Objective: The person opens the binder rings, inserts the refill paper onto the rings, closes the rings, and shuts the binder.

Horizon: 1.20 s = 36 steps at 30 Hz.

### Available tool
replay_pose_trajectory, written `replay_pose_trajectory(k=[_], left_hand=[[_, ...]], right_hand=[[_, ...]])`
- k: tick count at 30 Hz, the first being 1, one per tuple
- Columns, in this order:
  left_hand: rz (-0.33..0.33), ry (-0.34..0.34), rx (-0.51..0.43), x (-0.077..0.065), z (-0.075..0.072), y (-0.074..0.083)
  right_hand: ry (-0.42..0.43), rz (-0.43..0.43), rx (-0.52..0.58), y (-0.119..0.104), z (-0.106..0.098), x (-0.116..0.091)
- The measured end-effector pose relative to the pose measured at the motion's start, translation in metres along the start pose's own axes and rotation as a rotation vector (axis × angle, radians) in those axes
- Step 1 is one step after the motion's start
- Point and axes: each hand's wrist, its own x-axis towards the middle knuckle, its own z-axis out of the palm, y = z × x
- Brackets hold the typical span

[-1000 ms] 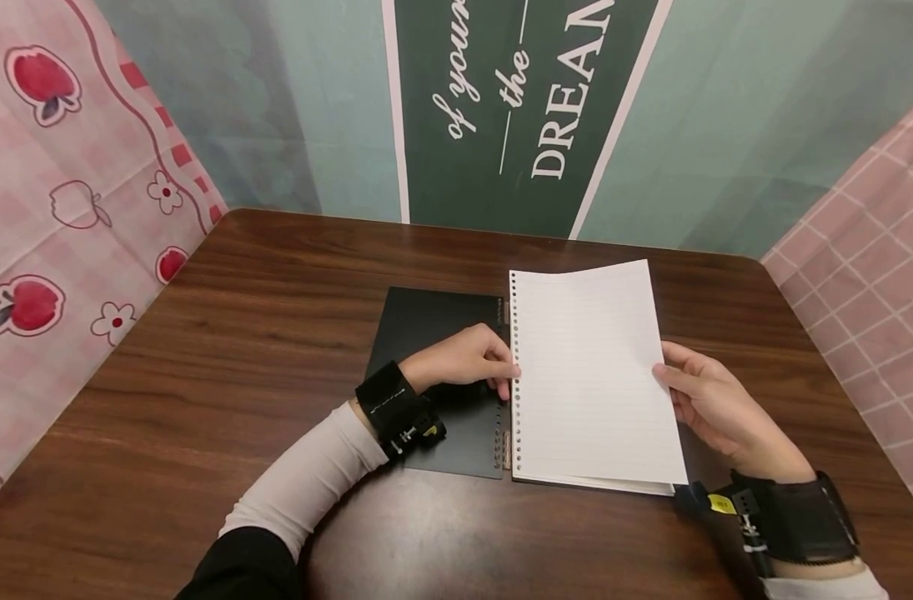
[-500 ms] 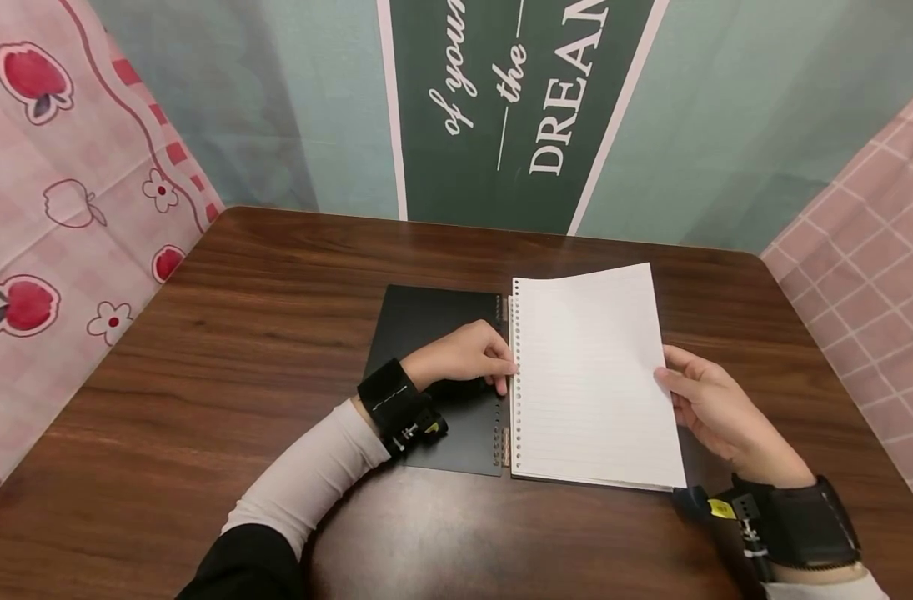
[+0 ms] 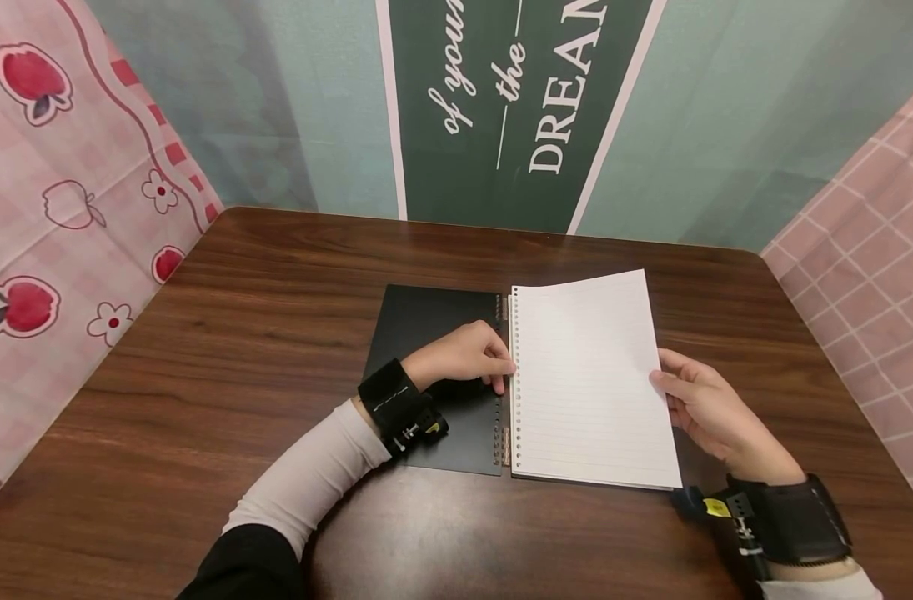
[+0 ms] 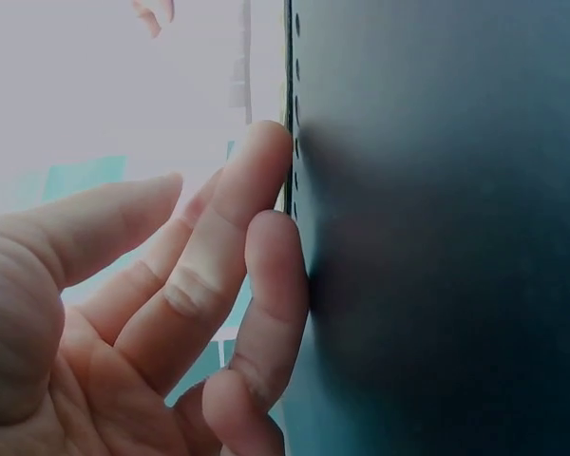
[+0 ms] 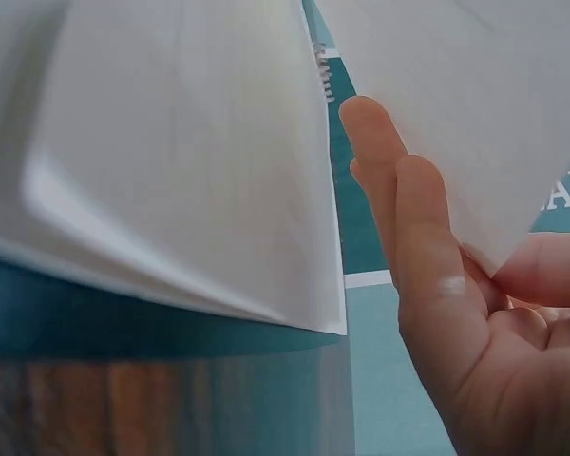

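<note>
A white lined loose-leaf sheet (image 3: 584,375) with holes punched down its left side lies over the right half of an open ring binder notebook. The notebook's black cover (image 3: 464,442) is spread flat to the left. My left hand (image 3: 464,354) reaches across that cover and pinches the sheet's punched edge, its thumb by the holes. In the left wrist view, several fingertips touch the cover's holed edge. My right hand (image 3: 704,404) pinches the sheet's right edge between thumb and fingers. From the right wrist, the sheet (image 5: 494,114) stands raised from the paper stack (image 5: 199,171) beneath.
Metal binder rings (image 3: 507,446) show at the spine between cover and paper. The notebook rests on a brown wooden table (image 3: 276,333). A green printed backdrop (image 3: 501,125) hangs behind, with patterned pink cloths (image 3: 88,167) at the sides.
The sheet has come down slightly toward the near side, its bottom edge now lined up closer with the stack. My right hand has shifted a little left with it; the left stays nearly still.
</note>
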Motion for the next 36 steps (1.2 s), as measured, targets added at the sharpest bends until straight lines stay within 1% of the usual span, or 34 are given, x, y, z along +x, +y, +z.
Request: replay_pose_trajectory(k=[6, 17, 28, 31, 36], left_hand=[[-0.005, 0.000, 0.021, -0.0009, 0.0001, -0.0001], [-0.003, 0.004, 0.017, -0.0014, -0.0020, 0.0004], [0.002, 0.001, 0.060, -0.0010, -0.0012, 0.0025], [0.019, 0.007, 0.080, -0.0018, -0.0002, 0.0042], [0.055, 0.024, 0.131, -0.0041, 0.0013, 0.0092]], right_hand=[[0.012, 0.015, -0.023, 0.0014, 0.0017, 0.0016], [0.029, 0.040, -0.066, 0.0022, 0.0007, 0.0025], [0.049, 0.073, -0.114, 0.0013, 0.0024, 0.0028], [0.062, 0.084, -0.160, 0.0010, 0.0027, 0.0029], [0.103, 0.095, -0.273, -0.0009, 0.0018, 0.0043]])
